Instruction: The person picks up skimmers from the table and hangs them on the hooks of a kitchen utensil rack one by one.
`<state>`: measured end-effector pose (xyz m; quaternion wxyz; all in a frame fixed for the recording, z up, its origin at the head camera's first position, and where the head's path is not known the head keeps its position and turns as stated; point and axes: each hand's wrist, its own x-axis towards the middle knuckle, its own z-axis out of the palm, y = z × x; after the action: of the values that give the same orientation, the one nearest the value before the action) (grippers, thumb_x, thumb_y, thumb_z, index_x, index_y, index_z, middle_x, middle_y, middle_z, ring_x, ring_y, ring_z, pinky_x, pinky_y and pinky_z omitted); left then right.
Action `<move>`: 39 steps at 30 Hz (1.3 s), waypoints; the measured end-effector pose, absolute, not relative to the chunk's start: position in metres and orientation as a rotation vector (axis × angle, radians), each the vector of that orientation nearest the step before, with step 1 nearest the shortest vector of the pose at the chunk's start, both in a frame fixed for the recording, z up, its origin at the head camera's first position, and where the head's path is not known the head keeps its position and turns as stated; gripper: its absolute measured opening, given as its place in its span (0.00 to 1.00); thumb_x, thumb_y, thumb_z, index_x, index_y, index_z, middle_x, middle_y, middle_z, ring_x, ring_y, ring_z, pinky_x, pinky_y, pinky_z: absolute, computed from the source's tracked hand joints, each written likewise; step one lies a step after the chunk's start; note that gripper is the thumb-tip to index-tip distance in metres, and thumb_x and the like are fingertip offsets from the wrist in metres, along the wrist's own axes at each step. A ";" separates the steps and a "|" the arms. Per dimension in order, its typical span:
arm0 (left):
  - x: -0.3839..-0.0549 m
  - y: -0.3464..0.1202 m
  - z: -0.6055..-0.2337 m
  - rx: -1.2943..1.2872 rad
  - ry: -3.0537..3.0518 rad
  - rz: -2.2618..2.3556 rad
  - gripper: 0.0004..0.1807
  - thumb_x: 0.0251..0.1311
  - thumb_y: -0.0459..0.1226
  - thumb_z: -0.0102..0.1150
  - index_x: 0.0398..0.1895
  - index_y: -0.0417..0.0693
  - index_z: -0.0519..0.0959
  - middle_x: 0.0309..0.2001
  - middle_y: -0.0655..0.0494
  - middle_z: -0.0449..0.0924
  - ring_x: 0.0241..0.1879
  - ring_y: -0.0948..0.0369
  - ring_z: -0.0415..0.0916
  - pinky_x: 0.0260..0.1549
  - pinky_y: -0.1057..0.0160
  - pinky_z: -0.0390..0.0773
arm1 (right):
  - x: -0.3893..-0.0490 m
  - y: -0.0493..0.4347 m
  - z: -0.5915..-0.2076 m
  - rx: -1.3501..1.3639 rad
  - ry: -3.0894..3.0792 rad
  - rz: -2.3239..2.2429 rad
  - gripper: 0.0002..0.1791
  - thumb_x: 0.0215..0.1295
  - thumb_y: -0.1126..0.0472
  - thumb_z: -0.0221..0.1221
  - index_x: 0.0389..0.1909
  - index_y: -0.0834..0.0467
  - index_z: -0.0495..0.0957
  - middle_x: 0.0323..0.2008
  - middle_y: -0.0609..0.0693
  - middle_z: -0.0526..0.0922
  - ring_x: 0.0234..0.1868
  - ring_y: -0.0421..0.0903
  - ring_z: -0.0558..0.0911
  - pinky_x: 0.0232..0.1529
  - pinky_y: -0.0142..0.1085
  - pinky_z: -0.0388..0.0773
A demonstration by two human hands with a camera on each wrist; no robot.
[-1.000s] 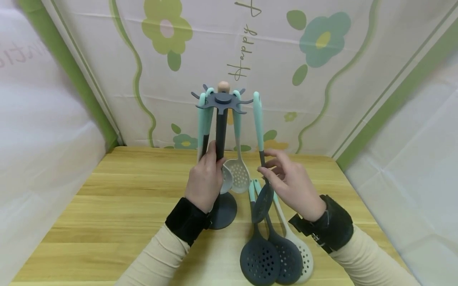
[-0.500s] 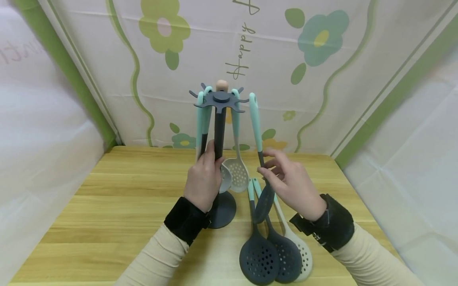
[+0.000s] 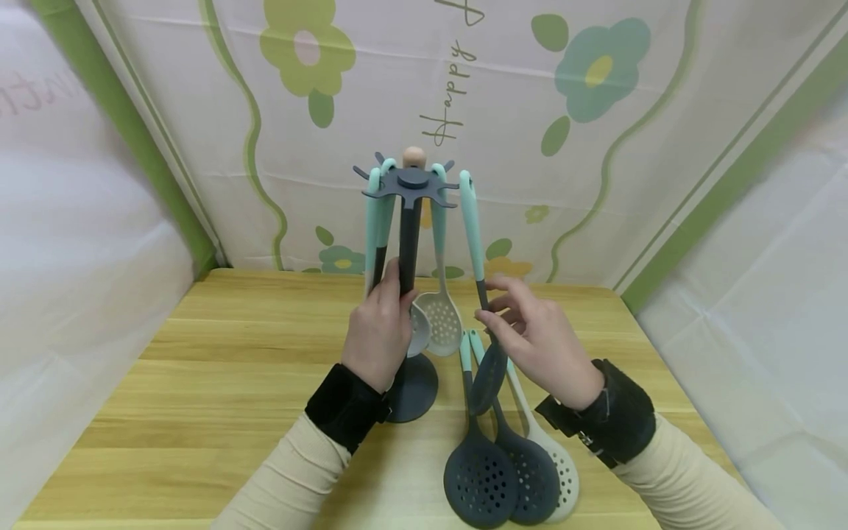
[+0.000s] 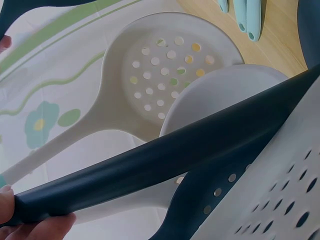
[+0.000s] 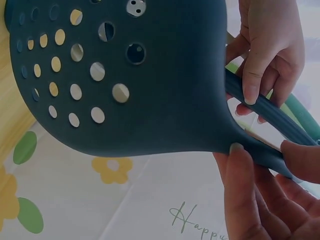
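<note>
My left hand [image 3: 379, 331] grips the dark upright pole of a utensil rack [image 3: 409, 239] with a wooden knob on top. With thumb and fingers, my right hand [image 3: 543, 342] pinches the dark neck of a skimmer [image 3: 489, 377] whose mint handle points up. The handle's top meets the tip of a right-hand hook on the rack; whether the hook passes through its hole I cannot tell. In the right wrist view the perforated skimmer head [image 5: 170, 95] fills the upper left. Several mint-handled utensils hang on the rack, among them a pale slotted spoon [image 3: 440, 324].
Two dark skimmers [image 3: 480, 482] and a pale one [image 3: 566, 478] lie overlapping on the wooden table [image 3: 232, 383], below my right hand. The rack's round base [image 3: 417, 390] is partly hidden by my left hand. Patterned cloth [image 3: 503, 88] walls in the back and sides.
The top of the skimmer's handle has shifted slightly left toward the rack, so the skimmer tilts a little more. My left hand keeps its grip on the pole.
</note>
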<state>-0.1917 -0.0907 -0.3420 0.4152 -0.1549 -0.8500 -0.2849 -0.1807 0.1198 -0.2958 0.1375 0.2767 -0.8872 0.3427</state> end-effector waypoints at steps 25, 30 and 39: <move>-0.192 -0.090 -0.342 -0.381 -2.154 -0.705 0.22 0.67 0.32 0.59 0.60 0.31 0.68 0.34 0.39 0.81 0.33 0.47 0.85 0.30 0.53 0.86 | -0.186 0.100 -0.302 0.907 -2.557 0.948 0.21 0.68 0.65 0.61 0.59 0.65 0.72 0.36 0.56 0.88 0.29 0.43 0.86 0.29 0.34 0.82; -0.193 -0.091 -0.343 -0.383 -2.146 -0.707 0.22 0.67 0.30 0.59 0.60 0.30 0.68 0.34 0.39 0.81 0.33 0.47 0.85 0.29 0.53 0.86 | -0.188 0.098 -0.305 0.927 -2.554 0.936 0.21 0.68 0.65 0.61 0.59 0.65 0.70 0.37 0.57 0.88 0.31 0.44 0.88 0.31 0.37 0.85; -0.193 -0.090 -0.343 -0.384 -2.148 -0.707 0.22 0.67 0.30 0.59 0.60 0.29 0.67 0.35 0.38 0.82 0.33 0.47 0.85 0.29 0.53 0.86 | -0.188 0.096 -0.313 0.901 -2.528 0.904 0.22 0.67 0.65 0.62 0.59 0.66 0.71 0.35 0.57 0.88 0.26 0.43 0.86 0.27 0.33 0.83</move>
<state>-0.1926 -0.0901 -0.3427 0.4111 -0.1526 -0.8536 -0.2810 -0.1883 0.0956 -0.3132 0.1543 0.3145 -0.8819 0.3155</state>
